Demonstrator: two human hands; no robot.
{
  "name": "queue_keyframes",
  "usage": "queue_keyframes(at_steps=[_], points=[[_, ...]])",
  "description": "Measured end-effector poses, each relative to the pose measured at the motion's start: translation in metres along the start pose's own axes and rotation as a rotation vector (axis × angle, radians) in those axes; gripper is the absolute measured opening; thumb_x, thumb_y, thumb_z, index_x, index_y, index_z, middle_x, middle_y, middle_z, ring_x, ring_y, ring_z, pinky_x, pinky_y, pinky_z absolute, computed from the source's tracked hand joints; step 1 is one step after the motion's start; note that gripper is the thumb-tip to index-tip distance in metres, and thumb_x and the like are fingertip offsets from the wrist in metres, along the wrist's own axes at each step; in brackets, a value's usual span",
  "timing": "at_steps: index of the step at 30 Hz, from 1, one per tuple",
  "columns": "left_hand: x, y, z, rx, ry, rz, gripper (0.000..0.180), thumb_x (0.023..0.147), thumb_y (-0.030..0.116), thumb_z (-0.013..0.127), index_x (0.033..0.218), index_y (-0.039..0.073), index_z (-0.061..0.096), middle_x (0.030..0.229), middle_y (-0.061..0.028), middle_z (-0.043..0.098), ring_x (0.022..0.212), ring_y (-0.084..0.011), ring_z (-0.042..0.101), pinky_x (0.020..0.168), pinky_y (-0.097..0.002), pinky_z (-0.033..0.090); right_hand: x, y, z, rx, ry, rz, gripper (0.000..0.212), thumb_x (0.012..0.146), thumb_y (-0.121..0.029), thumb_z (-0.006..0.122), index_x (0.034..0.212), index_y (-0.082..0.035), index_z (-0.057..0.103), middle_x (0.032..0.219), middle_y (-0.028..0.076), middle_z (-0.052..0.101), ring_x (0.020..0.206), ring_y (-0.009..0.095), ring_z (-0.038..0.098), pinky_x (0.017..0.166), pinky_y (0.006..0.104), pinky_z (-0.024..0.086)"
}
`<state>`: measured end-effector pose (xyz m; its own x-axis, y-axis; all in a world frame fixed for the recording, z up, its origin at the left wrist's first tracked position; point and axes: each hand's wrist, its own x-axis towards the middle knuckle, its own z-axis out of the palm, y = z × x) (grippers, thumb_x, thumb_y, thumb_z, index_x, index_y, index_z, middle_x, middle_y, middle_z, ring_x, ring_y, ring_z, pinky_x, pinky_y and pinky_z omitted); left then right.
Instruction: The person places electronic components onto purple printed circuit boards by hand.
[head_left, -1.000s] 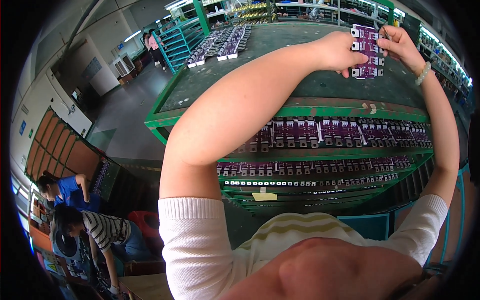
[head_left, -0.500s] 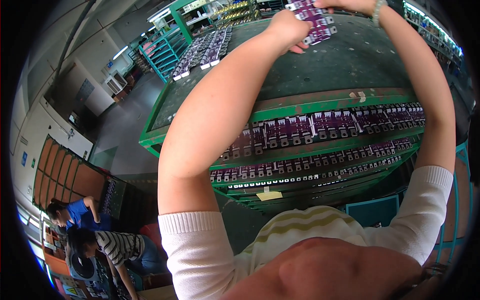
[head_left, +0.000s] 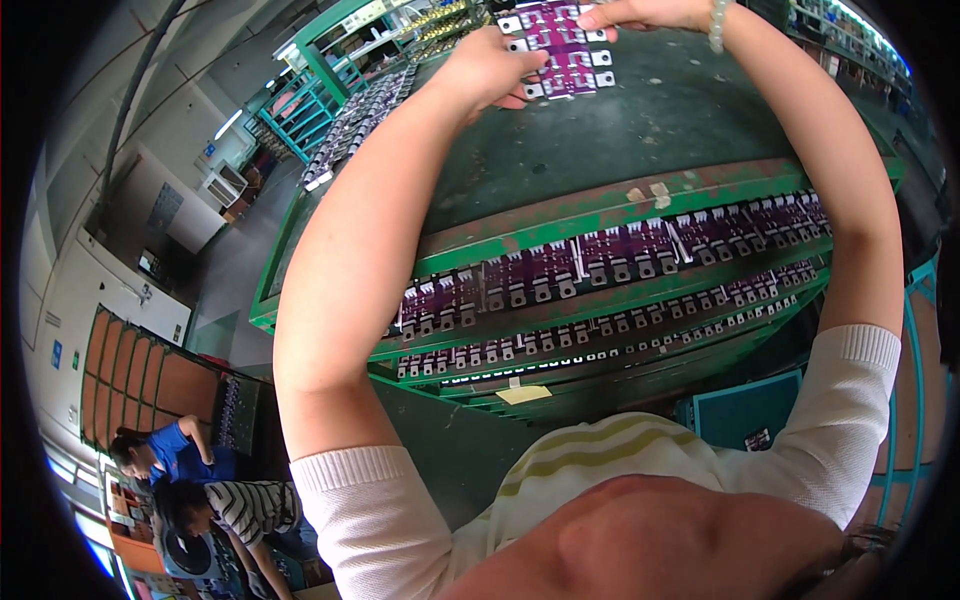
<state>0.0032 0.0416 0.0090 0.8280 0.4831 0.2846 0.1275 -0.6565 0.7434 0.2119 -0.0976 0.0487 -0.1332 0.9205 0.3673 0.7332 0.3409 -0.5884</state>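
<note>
Left hand (head_left: 487, 72), right hand (head_left: 640, 13) apparently gripping purple board panel (head_left: 562, 48), green rack (head_left: 600, 215)

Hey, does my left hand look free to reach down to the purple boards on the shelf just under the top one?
Probably not as things stand. The left hand grips the purple board panel together with the right hand over the rack's green top. The way to the shelved purple boards looks open, though, once it lets go.

Sleeves: the person is wearing short white ribbed-knit sleeves (head_left: 360, 510) with banded cuffs, ending above the elbows.
Top: a white knitted top with pale green stripes (head_left: 600, 460) is showing across the chest.
Right wrist: a pale beaded bracelet (head_left: 716, 25) is circling it.
</note>
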Motion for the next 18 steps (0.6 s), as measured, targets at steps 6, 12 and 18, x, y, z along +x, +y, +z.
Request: queue_keyframes(at_steps=[6, 12, 18], points=[[-0.006, 0.003, 0.004, 0.035, 0.019, 0.025, 0.037, 0.096, 0.019, 0.073, 0.122, -0.004, 0.059, 0.100, -0.0118, 0.070, 0.076, -0.0172, 0.069, 0.064, -0.0321, 0.060, -0.005, 0.007, -0.007, -0.044, 0.058, 0.063, 0.024, 0.094, -0.017, 0.074, 0.074, -0.007, 0.065, 0.074, 0.000, 0.071, 0.058, 0.004, 0.051, 0.052, 0.0234, 0.037], [-0.009, 0.007, -0.001, 0.023, -0.017, -0.002, 0.034, 0.098, 0.012, 0.069, 0.125, -0.005, 0.055, 0.097, -0.0132, 0.068, 0.078, -0.0202, 0.072, 0.066, -0.0330, 0.063, -0.010, 0.002, -0.008, -0.057, 0.048, 0.118, 0.011, 0.094, -0.016, 0.073, 0.091, -0.006, 0.076, 0.079, -0.001, 0.073, 0.060, 0.004, 0.052, 0.054, 0.0226, 0.039], [-0.007, 0.003, -0.010, -0.025, -0.053, -0.002, 0.030, 0.100, 0.007, 0.064, 0.125, -0.006, 0.054, 0.098, -0.0142, 0.069, 0.077, -0.0213, 0.073, 0.065, -0.0322, 0.064, -0.007, 0.000, -0.009, -0.053, 0.031, 0.178, 0.009, 0.091, -0.012, 0.072, 0.097, -0.006, 0.076, 0.079, -0.004, 0.071, 0.061, 0.003, 0.051, 0.056, 0.0222, 0.039]])
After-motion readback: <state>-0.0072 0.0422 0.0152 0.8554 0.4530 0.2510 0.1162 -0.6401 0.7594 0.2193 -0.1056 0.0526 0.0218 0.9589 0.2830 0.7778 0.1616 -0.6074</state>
